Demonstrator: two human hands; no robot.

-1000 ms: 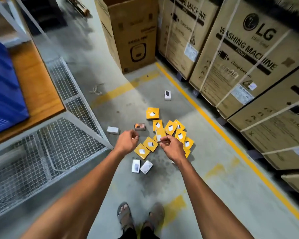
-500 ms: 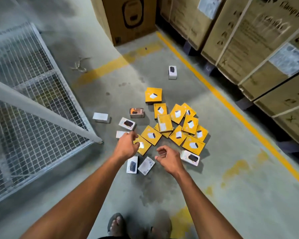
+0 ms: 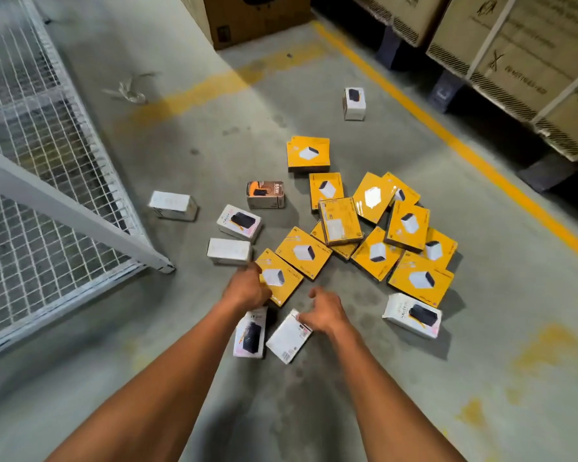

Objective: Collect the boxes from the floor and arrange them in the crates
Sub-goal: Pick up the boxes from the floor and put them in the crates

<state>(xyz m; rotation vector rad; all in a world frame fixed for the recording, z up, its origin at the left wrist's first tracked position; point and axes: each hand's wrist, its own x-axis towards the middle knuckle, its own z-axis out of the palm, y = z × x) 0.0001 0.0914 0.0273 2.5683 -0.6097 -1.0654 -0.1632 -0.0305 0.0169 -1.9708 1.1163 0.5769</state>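
Several flat yellow boxes (image 3: 374, 225) lie in a loose heap on the concrete floor, with small white boxes (image 3: 239, 223) scattered around them. My left hand (image 3: 247, 290) is curled over the near-left edge of the nearest yellow box (image 3: 286, 281), which still rests on the floor. My right hand (image 3: 326, 311) has its fingers apart and its fingertips at the corner of a white box (image 3: 286, 340) lying flat. Another white box (image 3: 250, 335) lies partly under my left wrist. One white box (image 3: 354, 103) stands alone farther back.
A white wire-mesh cage (image 3: 47, 168) fills the left side, its corner post foot (image 3: 162, 266) close to the boxes. Large strapped cartons (image 3: 521, 61) on pallets line the right beyond a yellow floor line (image 3: 447, 135). A brown carton (image 3: 257, 25) stands at the top.
The view has dropped closer to the floor. Both hands have come down onto the nearest boxes: the left onto the yellow box's edge, the right spread open over the white box.
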